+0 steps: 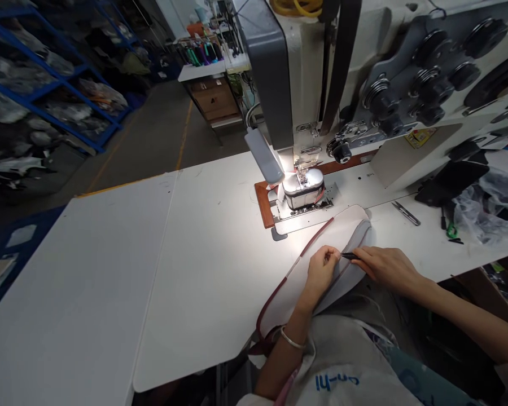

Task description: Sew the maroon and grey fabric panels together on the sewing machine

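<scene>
Head view: the dark, pointed tool (349,256) reaches left from the right hand (375,264), its tip just beside the fingertips of the left hand (320,273), so tool and pinch meet nearly end to end over the pale panel (294,293). The right hand is closed on the tool; the left thumb and finger are pressed together, though what they pinch is too small to tell. The panel lies at the near side of the white table (203,254), its long axis running from near left to far right, with dark red edging (279,289) along its left side (the grey strip (356,238) slants much the same way). The left hand is nearer that edging, while the sewing machine (303,73) stands beyond both hands, on the far side
</scene>
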`<state>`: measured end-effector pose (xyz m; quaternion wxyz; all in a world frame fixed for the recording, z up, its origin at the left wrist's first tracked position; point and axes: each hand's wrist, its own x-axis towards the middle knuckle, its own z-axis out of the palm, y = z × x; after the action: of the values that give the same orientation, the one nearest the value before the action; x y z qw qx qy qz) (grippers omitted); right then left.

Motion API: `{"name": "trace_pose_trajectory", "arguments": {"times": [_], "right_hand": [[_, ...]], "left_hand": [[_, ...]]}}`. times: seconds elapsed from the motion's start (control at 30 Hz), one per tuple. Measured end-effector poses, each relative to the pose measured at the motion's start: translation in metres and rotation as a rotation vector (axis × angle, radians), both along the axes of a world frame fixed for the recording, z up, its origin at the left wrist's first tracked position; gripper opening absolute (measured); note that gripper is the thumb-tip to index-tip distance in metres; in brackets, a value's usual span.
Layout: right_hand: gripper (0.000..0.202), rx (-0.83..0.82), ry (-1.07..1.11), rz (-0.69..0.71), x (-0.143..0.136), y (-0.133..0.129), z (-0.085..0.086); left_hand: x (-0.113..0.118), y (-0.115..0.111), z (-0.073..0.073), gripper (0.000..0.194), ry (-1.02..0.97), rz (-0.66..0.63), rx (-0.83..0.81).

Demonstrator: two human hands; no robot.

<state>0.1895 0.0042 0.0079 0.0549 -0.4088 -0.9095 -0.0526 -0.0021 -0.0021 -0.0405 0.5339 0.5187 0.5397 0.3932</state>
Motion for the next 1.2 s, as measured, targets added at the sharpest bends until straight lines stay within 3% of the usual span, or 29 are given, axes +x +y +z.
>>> {"name": "trace_pose_trajectory", "arguments": {"times": [0.6, 0.97, 1.1, 1.2], "right_hand": [[0.023, 0.064, -0.036, 0.005, -0.006, -0.003, 0.001], [0.029, -0.048, 0.098, -0.033, -0.003, -0.015, -0.024], [0.032, -0.056, 0.178, -0.106, 0.007, -0.009, -0.026], [0.036, -0.068, 0.171, -0.145, 0.014, -0.004, -0.027]], "left_hand": [[-0.002, -0.004, 0.0, 0.017, 0.069, 0.017, 0.019], [-0.011, -0.01, 0.0, 0.019, -0.04, -0.036, -0.034], [-0.017, -0.014, 0.006, 0.017, 0.029, -0.078, -0.041], [-0.014, -0.017, 0.014, 0.016, 0.17, -0.07, 0.049]]}}
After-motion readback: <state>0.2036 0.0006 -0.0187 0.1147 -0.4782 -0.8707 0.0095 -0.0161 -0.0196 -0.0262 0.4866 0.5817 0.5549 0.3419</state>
